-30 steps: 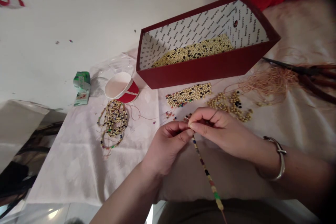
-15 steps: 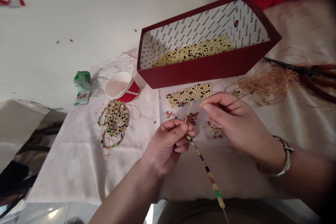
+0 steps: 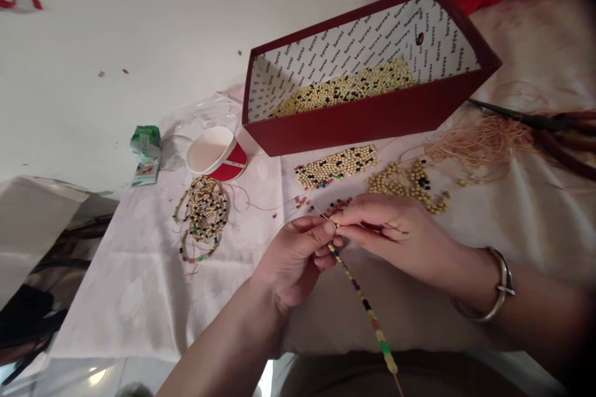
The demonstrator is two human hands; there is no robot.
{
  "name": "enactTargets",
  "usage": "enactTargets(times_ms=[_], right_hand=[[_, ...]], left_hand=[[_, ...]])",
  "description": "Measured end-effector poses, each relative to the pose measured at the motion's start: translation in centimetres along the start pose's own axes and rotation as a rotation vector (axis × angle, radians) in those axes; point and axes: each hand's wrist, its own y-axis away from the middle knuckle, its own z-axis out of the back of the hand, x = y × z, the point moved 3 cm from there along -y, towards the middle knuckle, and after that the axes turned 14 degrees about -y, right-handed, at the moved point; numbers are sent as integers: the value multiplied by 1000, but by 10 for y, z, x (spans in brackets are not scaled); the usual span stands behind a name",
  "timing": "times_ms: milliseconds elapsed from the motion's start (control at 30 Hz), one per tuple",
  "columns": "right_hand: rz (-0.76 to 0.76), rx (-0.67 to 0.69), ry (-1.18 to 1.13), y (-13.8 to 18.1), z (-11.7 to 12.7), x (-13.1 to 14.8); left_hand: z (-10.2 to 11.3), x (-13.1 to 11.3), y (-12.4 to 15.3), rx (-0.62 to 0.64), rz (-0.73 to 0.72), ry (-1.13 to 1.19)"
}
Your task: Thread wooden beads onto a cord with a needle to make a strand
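Observation:
My left hand is closed in a pinch on the upper end of a string of beads. The strand slants down toward my lap, with cream, dark, orange and green beads and bare cord at its lower end. My right hand is closed too, thumb and forefinger touching the left fingertips. A small pale bead shows at its fingertips. A thin cord end sticks out up and left of the fingers. Close behind the hands lie loose reddish beads and a pile of pale beads.
A dark red box holds many cream and black beads. Before it lies a flat beaded strip. Coiled bead strands, a paper cup and a green packet are left; tangled cord and scissors are right.
My right hand has moved left and down to meet the left fingertips, uncovering the pale bead pile. The cord end now points up and left. My left hand has barely moved.

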Motion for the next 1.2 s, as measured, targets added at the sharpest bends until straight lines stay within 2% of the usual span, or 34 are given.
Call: enactTargets(times_ms=[200, 600, 1000, 1100, 1200], right_hand=[[53, 23, 134, -1, -1, 2], [38, -13, 163, 3, -4, -2], [142, 1, 396, 7, -8, 1], [100, 7, 374, 8, -8, 1], [-44, 2, 191, 6, -6, -1]], left_hand=[[-1, -1, -1, -10, 44, 25], [1, 0, -2, -15, 37, 23], [0, 0, -4, -69, 27, 4], [0, -1, -4, -81, 24, 5], [-1, -3, -4, -81, 5, -15]])
